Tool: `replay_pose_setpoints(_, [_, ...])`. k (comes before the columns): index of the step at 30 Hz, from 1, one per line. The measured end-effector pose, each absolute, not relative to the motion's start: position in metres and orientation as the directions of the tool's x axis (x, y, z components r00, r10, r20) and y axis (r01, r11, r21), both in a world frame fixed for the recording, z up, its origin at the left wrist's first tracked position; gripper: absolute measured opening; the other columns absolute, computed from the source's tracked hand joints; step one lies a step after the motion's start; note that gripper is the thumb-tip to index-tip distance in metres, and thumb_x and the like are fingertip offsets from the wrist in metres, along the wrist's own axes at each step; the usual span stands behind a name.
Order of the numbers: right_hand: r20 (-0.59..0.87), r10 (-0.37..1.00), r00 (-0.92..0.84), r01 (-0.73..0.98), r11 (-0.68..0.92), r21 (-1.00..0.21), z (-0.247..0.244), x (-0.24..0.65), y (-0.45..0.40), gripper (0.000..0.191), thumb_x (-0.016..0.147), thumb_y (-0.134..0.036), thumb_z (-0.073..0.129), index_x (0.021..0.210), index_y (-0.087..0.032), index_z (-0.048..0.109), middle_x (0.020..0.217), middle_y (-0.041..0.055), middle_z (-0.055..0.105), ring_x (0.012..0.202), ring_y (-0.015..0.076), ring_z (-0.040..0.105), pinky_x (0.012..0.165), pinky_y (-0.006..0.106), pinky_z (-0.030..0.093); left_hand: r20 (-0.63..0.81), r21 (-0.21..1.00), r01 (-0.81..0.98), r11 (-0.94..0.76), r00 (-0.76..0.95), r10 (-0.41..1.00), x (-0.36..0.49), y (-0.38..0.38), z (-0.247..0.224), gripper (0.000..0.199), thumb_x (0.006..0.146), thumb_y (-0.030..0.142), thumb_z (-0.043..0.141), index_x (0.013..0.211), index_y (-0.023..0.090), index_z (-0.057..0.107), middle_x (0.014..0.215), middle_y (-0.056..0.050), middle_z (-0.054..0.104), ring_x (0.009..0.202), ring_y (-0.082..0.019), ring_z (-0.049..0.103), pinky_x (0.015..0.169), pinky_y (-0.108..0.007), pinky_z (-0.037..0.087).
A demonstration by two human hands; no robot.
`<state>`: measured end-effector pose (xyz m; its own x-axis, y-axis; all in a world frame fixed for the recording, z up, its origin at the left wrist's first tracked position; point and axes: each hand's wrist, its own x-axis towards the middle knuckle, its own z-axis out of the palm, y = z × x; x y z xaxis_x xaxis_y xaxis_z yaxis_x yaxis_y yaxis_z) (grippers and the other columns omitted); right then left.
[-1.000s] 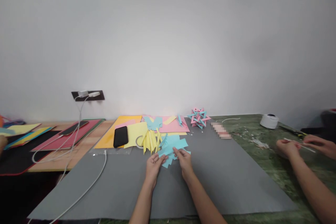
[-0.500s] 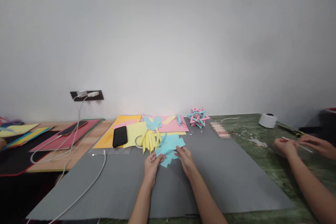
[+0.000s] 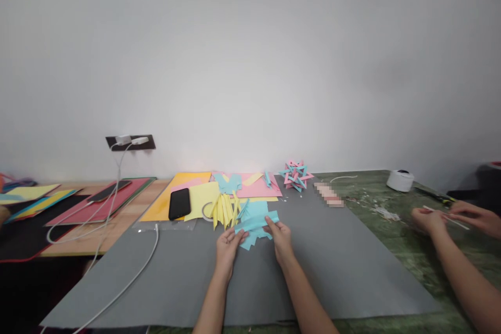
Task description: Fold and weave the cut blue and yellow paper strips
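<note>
Head view, taking in a large smooth grey rectangular mat (image 3: 188, 276) spread over a green marbled tabletop (image 3: 376, 182). Pinching the left end of a narrow light-blue folded paper strip (image 3: 256, 222) between thumb and fingers of the left hand (image 3: 227, 250); gripping near its other end likewise with the right hand (image 3: 282, 239), a short bit poking out past the fingertips. Holding the strip stretched between both hands, right end slightly higher, at the front of a loose spread of light-blue paper pieces (image 3: 250, 242); cannot tell whether touching them or just above. Beyond the left hand, showing a fanned bundle of folded yellow paper strips (image 3: 222, 211), with a black rectangular phone (image 3: 179, 204) farther left, on paper sheets. Near the wall, also showing a spiky pink-and-light-blue folded-paper ball (image 3: 296, 175). Far right, showing another person's two hands (image 3: 430, 222) grasping a thin white stick (image 3: 460, 223).
</note>
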<state>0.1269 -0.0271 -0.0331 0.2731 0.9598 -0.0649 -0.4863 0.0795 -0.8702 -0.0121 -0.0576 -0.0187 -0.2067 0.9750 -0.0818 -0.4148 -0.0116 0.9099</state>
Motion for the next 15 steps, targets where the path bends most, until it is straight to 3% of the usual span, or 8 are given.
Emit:
replay_pose_setpoints(5, [-0.083,0.943,0.321,-0.458,0.078,-0.885,-0.035,0.125,-0.025,0.035,0.042,-0.040,0.069,0.061,-0.012,0.062,0.052,0.0018,0.062,0.053,0.0170,0.059,0.053,0.025,0.044,-0.056,0.910,-0.414,-0.041,-0.220,0.974,-0.012,-0.058,-0.021,0.028,0.051,0.018,0.069,0.076,0.010,0.058,0.069,-0.009,0.067,0.067,-0.019,0.063,0.060,-0.023,0.050])
replay_pose_setpoints(8, [-0.063,0.972,0.225,-0.506,0.062,-0.860,-0.030,0.126,-0.028,0.036,0.046,-0.039,0.068,0.069,-0.013,0.062,0.063,0.0033,0.065,0.063,0.0184,0.060,0.061,0.027,0.045,-0.065,0.898,-0.433,-0.073,-0.295,0.953,-0.013,-0.056,-0.022,0.027,0.052,0.016,0.069,0.075,0.010,0.057,0.068,-0.008,0.067,0.064,-0.019,0.063,0.060,-0.023,0.050])
replay_pose_setpoints(12, [0.086,0.996,0.008,-0.551,0.076,-0.831,-0.021,0.125,-0.035,0.039,0.047,-0.030,0.071,0.081,-0.014,0.060,0.081,0.0066,0.064,0.082,0.0205,0.057,0.073,0.030,0.043,-0.032,0.889,-0.444,-0.115,-0.311,0.950,-0.014,-0.055,-0.022,0.028,0.055,0.017,0.067,0.080,0.011,0.056,0.072,-0.009,0.067,0.067,-0.018,0.063,0.063,-0.024,0.050])
replay_pose_setpoints(15, [0.116,0.993,-0.028,-0.544,0.082,-0.835,-0.021,0.122,-0.037,0.032,0.049,-0.028,0.070,0.076,-0.014,0.060,0.077,0.0057,0.065,0.078,0.0191,0.058,0.073,0.031,0.043,-0.028,0.895,-0.430,-0.115,-0.313,0.949,-0.014,-0.055,-0.022,0.032,0.054,0.017,0.068,0.083,0.011,0.055,0.072,-0.008,0.067,0.065,-0.018,0.063,0.061,-0.024,0.050])
